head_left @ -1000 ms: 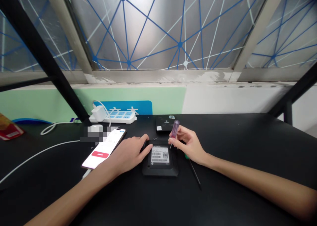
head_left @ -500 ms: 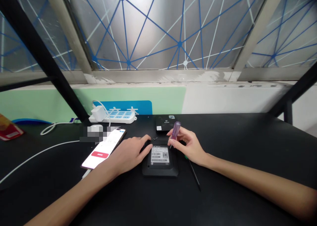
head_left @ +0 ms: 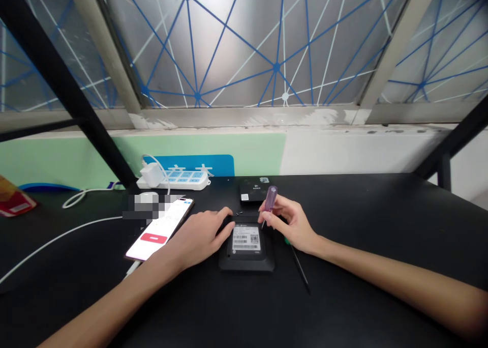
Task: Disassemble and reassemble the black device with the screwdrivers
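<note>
A black device (head_left: 247, 263) with a white printed label lies on the black table. My left hand (head_left: 204, 236) grips its upper left side, thumb and forefinger set against it and the other fingers partly hidden. Pinched in my right hand (head_left: 292, 223) is a screwdriver (head_left: 271, 198) with a clear purple handle. It stands nearly upright, its thin shaft reaching down to the device's upper right, beside the label; whether the tip sits in a hole I cannot tell. A few small screws (head_left: 239, 213) lie just beyond the device's far edge.
A second screwdriver (head_left: 300, 269), with a long dark shaft and green near its handle end, lies beside my right hand. Behind the device sits a black box (head_left: 253, 190). Left are a lit phone (head_left: 160, 231), white cables, a power strip (head_left: 190, 179) and a red packet (head_left: 15, 198).
The screwdriver and my right fingers have shifted very slightly. My left hand and the device have stayed in place.
</note>
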`<state>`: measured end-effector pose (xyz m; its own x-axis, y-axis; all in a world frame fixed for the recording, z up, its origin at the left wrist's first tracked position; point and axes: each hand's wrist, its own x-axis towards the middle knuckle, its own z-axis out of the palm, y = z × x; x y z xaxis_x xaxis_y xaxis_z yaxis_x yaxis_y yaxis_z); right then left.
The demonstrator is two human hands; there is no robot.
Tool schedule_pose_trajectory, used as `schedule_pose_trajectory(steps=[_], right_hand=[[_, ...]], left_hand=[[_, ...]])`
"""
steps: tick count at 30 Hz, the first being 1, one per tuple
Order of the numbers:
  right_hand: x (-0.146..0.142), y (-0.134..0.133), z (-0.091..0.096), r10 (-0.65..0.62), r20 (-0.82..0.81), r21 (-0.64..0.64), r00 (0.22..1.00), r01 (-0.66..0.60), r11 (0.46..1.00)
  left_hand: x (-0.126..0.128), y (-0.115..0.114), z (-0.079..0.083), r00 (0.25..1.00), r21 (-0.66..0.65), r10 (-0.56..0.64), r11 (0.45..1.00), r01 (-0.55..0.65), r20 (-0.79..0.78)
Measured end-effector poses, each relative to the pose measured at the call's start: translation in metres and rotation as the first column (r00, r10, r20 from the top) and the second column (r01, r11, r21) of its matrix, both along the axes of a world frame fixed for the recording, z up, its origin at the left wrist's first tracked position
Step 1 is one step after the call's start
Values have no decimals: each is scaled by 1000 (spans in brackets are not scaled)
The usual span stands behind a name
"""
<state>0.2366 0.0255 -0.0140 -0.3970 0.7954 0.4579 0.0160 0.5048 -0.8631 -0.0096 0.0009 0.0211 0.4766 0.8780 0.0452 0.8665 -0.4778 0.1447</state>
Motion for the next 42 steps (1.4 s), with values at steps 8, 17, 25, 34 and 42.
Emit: schedule_pose_trajectory(steps=[8,17,25,34,42], right_hand=[[-1,0,-2,-48,-3,-22,999,48,999],[-3,2,-5,-69,-50,-44,996,67,997],[-1,0,0,-51,10,12,999,51,999],[-3,3,-6,-48,-119,-116,992,34,993],[-3,2,-4,-39,-105,-76,994,31,997]], left_hand=[[-1,-1,0,1000,12,-8,1000,8,-6],[-1,-1,1,1000,20,-6,1000,6,-8],[2,-1,4,1000,30,0,1000,0,10],[1,-1,3,1000,44,0,999,-1,4],[1,-1,4,1000,30,2,1000,-2,-6]])
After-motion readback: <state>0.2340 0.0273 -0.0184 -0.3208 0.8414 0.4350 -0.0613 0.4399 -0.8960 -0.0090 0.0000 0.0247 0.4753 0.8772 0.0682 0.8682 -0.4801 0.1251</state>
